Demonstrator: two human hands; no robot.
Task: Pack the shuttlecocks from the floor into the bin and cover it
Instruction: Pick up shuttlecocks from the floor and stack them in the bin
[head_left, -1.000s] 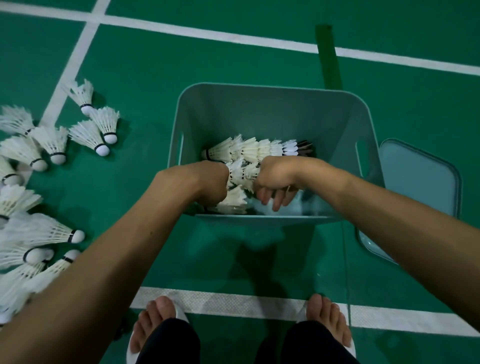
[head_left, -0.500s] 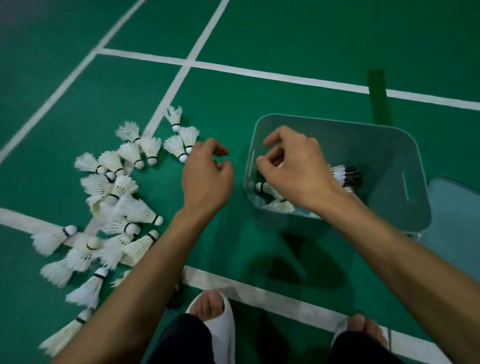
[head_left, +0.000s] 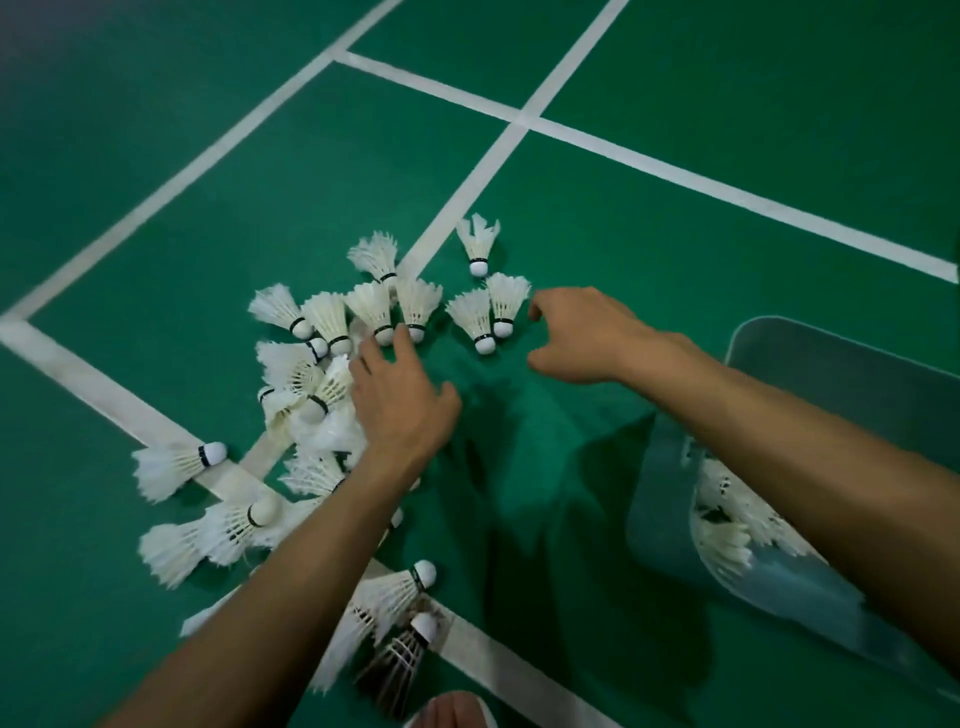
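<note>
Both hands, the left hand (head_left: 400, 400) and right hand (head_left: 582, 338), spread empty over white feathered shuttlecocks (head_left: 332, 374) on the green floor (head_left: 675, 260). Gathering step: next, grip several and carry them toward four o'clock into the grey-green plastic bin (head_left: 660, 499).

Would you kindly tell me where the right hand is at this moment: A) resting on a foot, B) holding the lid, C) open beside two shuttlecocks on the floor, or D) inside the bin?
C: the right hand is open and empty beside a pair of shuttlecocks on the green floor, away from the bin.

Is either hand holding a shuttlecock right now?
No, the left hand and right hand hover open over the loose shuttlecocks, gripping nothing.
</note>
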